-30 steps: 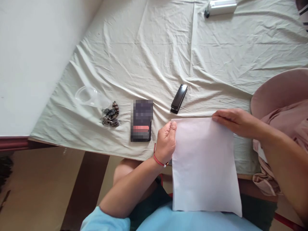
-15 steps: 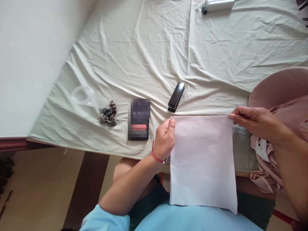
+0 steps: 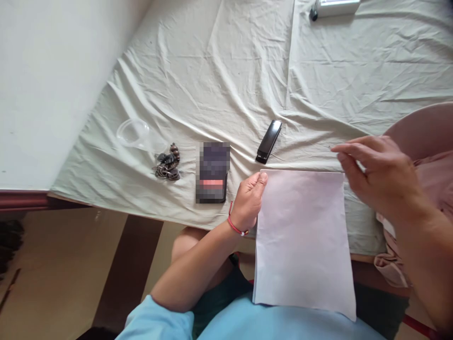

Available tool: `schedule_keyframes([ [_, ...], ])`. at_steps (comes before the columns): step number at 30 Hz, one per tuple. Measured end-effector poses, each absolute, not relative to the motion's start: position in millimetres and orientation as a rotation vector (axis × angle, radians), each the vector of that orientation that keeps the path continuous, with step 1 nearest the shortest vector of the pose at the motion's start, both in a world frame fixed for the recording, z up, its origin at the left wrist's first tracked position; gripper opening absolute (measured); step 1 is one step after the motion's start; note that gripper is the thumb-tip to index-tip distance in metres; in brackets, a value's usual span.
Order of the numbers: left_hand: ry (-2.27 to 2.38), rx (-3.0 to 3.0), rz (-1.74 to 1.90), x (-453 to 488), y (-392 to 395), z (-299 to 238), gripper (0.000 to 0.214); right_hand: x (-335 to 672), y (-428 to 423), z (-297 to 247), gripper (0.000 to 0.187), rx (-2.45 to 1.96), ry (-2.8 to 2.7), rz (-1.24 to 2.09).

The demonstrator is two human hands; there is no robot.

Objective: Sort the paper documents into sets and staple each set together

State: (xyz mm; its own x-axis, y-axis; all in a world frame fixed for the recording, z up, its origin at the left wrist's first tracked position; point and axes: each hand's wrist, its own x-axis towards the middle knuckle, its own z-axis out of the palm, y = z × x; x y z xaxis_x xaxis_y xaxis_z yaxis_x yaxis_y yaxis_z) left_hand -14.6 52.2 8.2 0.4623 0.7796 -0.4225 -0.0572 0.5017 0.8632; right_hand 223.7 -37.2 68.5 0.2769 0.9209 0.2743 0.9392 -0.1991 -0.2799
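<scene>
My left hand (image 3: 247, 200) pinches the upper left corner of white paper sheets (image 3: 304, 241), thumb on top. The sheets hang down over the table edge towards my lap, and a second layer shows along their left side. Just off the upper right corner of the paper, my right hand (image 3: 382, 172) is in the air with thumb and forefinger stretched forward, slightly apart, and nothing visible between them. A black stapler (image 3: 269, 141) lies on the cloth above the paper's top left corner, between the two hands and touched by neither.
Left of the stapler lies a phone (image 3: 213, 172), its screen blurred out. Further left are keys with brown beads (image 3: 169, 165) and a clear plastic container (image 3: 133, 133). A pink cloth item (image 3: 424, 127) is at the right. A white box (image 3: 338, 8) stands at the far edge.
My right hand has let go of the paper's upper right corner and risen a little above it. The left hand keeps its hold. The whole view has shifted slightly.
</scene>
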Motion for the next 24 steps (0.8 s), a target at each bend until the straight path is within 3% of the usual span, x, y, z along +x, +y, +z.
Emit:
schedule_keyframes([
  [6,0.887,0.850,0.624,-13.8,49.8,9.6,0.038,159.6,-4.6,62.1,0.041,-1.989,-2.013,0.437],
  [15,0.850,0.732,0.533,-18.5,58.7,12.8,0.040,165.6,27.0,53.4,0.034,-2.021,-1.655,1.040],
  [24,0.930,0.675,0.468,-22.4,68.1,15.0,0.025,168.5,62.5,51.3,0.028,-2.234,-1.607,1.057],
])
